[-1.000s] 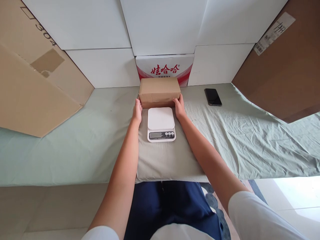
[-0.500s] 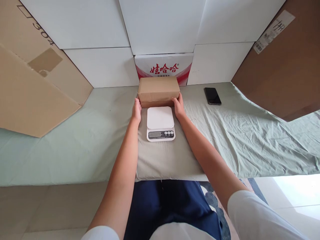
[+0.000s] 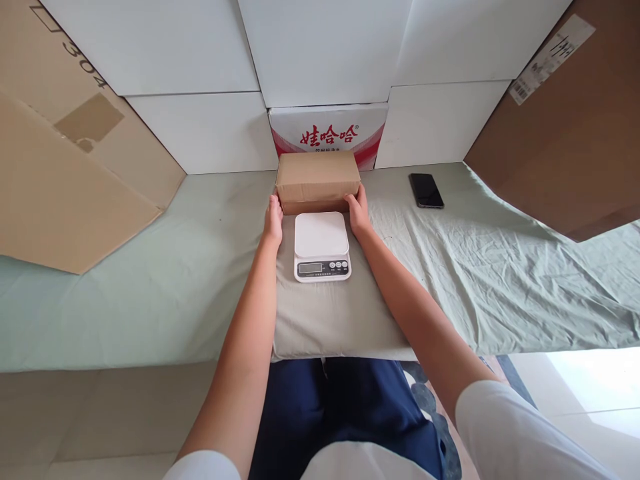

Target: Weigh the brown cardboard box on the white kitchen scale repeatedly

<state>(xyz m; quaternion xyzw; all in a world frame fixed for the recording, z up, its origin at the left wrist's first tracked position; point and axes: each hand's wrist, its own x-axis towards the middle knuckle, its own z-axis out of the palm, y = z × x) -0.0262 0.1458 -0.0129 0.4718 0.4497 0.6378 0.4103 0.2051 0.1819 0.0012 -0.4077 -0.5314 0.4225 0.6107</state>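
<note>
A white carton (image 3: 329, 135) printed with the red characters 娃哈哈 stands against a wall of plain white panels (image 3: 200, 130) at the back of a table covered with a pale green cloth (image 3: 165, 280); a line of smaller print under the characters is too small to read. At far left, a leaning sheet of tan cardboard (image 3: 65, 167) carries the handwritten figures "304" beside a patch of brown tape. At far right, a darker brown cardboard sheet (image 3: 565, 147) bears a white shipping label with a barcode, its text illegible.

Directly in front of the red-lettered carton sits a plain brown cardboard box (image 3: 317, 180), unmarked on the faces shown. The person's left hand (image 3: 273, 217) presses flat against the box's left end and the right hand (image 3: 358, 210) against its right end, fingers extended rather than curled, gripping the box between them at its lower corners. Whether the box rests on the cloth or is raised just clear of it cannot be told.

Just in front of the box, between the two wrists, a white digital kitchen scale (image 3: 322, 247) lies with a bare platform; its display shows no legible digits. A black smartphone (image 3: 426, 191) lies screen-up on the cloth to the right, well apart from the hands.
</note>
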